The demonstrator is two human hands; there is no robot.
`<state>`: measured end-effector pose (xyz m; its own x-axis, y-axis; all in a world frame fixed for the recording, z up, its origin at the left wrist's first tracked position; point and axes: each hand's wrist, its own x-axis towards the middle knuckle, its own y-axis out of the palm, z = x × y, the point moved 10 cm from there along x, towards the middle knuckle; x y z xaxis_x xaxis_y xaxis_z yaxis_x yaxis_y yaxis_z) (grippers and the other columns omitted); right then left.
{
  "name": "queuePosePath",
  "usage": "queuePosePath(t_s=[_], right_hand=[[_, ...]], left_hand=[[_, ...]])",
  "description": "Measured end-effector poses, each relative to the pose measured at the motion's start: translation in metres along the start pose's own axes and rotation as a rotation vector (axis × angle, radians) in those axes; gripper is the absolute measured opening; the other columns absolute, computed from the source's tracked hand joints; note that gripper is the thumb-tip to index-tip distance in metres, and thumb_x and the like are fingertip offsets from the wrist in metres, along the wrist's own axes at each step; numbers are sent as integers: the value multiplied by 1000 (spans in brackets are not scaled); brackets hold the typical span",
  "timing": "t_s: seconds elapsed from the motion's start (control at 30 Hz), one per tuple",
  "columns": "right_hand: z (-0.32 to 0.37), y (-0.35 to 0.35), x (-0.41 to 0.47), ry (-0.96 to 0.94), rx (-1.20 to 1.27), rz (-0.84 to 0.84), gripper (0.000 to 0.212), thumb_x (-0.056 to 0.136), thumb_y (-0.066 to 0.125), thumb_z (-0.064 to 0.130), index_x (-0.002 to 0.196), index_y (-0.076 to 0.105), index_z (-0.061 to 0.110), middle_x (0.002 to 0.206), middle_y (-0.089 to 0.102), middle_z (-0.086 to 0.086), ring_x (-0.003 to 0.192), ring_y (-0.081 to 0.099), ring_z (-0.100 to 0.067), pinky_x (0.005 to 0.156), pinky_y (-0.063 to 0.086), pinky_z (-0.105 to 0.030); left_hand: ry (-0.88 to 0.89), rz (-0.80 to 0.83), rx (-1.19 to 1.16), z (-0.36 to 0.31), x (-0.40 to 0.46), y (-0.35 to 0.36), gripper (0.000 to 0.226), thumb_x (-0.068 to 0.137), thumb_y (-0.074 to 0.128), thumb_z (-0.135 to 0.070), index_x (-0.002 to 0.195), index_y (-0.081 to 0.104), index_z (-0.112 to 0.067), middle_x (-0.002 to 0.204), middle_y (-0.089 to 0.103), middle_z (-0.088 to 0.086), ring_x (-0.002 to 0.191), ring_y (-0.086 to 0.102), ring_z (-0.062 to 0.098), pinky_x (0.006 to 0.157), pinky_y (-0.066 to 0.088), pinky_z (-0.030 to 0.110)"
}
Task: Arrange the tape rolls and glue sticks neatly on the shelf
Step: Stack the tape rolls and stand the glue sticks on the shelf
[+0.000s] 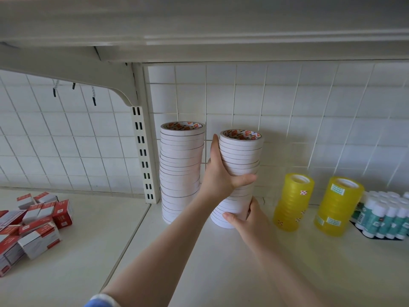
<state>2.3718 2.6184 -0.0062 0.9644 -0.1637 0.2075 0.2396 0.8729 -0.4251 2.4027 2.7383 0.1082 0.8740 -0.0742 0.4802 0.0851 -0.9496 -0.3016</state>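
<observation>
Standing upright, the white tape stack [239, 173] is held by both hands: left hand [221, 176] fingers wrap its middle, right hand [247, 218] fingers wrap its base. It leans a little, just right of the other white stack [181, 171] on the shelf [287, 262].

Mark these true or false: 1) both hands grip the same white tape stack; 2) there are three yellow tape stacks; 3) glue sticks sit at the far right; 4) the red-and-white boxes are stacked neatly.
1) True: the left hand and right hand both grip the right white tape stack.
2) False: two yellow tape stacks.
3) True: the glue sticks are at the right edge.
4) False: the red-and-white boxes lie in a jumbled pile.
</observation>
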Motion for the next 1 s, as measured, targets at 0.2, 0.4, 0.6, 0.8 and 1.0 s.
queuePosePath(t_s=[0.2, 0.4, 0.6, 0.8, 1.0], right_hand=[[-1, 0, 0, 3, 5, -6, 59, 71, 76, 39, 121, 49, 24, 107, 62, 13, 95, 58, -9, 64, 38, -12], [0, 1, -1, -3, -5, -7, 73, 58, 66, 54, 123, 48, 26, 109, 63, 12, 99, 59, -11, 69, 40, -22], [0, 0, -3, 2, -70, 4, 64, 66, 73, 46, 120, 47, 23, 110, 61, 10, 101, 58, -14, 75, 44, -28], [-8, -8, -6, 22, -286, 24, 44, 78, 57, 46, 109, 50, 15, 102, 64, -3, 91, 61, -24, 74, 49, -37], [-11, -33, -41, 67, -558, 25, 44, 93, 53, 35, 132, 47, 15, 130, 54, -6, 118, 51, -25, 89, 40, -30]], left_hand=[[12, -32, 30, 2, 0, -4, 119, 55, 90, -24, 146, 14, -24, 133, 45, -16, 121, 43, 3, 100, 39, 27], [17, -44, 21, -1, -1, -5, 114, 56, 90, -22, 145, 19, -24, 129, 47, -18, 117, 45, 0, 93, 38, 17], [-12, -14, -7, 1, -5, -2, 121, 58, 89, -27, 147, 7, -29, 124, 29, -39, 118, 31, -13, 95, 28, 3], [-62, -17, 73, 12, -24, -4, 109, 54, 85, -48, 138, 23, -17, 112, 47, -20, 117, 42, 11, 99, 37, 30], [-8, 1, 187, 7, -51, -12, 107, 72, 76, -42, 148, 9, -7, 144, 33, 10, 134, 25, 17, 98, 20, 18]])
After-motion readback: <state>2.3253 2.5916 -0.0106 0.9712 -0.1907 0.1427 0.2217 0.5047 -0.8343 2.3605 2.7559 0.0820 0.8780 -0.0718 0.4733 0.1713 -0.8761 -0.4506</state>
